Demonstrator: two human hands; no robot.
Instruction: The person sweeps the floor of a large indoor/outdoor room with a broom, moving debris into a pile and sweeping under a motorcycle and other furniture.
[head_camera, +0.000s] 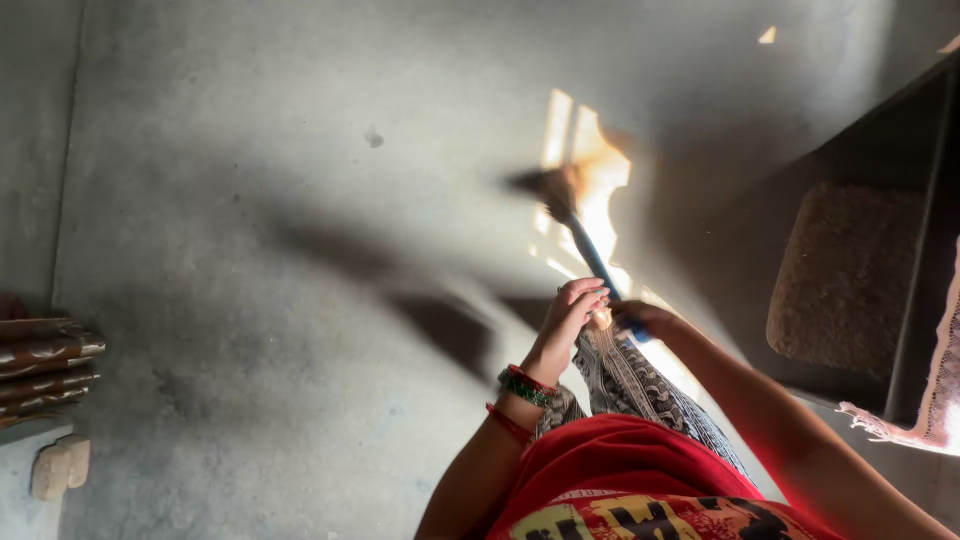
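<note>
I look down at a grey concrete floor. A broom (570, 215) with a dark blue handle and a brown bristle head reaches out over a bright sun patch (600, 190). My right hand (640, 318) is closed around the lower end of the handle. My left hand (572, 308), with green and red bangles on the wrist, grips the handle end right next to it. Below the hands are my patterned trousers and red top.
A brown doormat (845, 270) lies at a dark doorway on the right, with a fringed cloth edge (935, 400) beside it. At the left edge stand dark carved wooden pieces (45, 365) and a small pale block (60, 467).
</note>
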